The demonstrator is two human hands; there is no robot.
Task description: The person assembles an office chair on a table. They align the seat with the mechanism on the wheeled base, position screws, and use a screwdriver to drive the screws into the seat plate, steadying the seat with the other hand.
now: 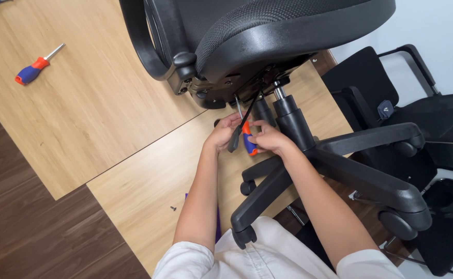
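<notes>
Screwdriver [249,143] gripped by right hand [269,138] | left hand [223,132] closed on lever [235,135] (under seat [288,31])

Two bare forearms, no watch, rings or gloves on left hand [223,133] or right hand [269,138], short white sleeves [185,261] bunched well above each hand near the elbows, same white shirt fabric between them.

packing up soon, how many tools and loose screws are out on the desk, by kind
Screwdrivers: 2, one lying on the desk, one held in the hands
Loose screws: 1, small and dark
Total: 3
</notes>
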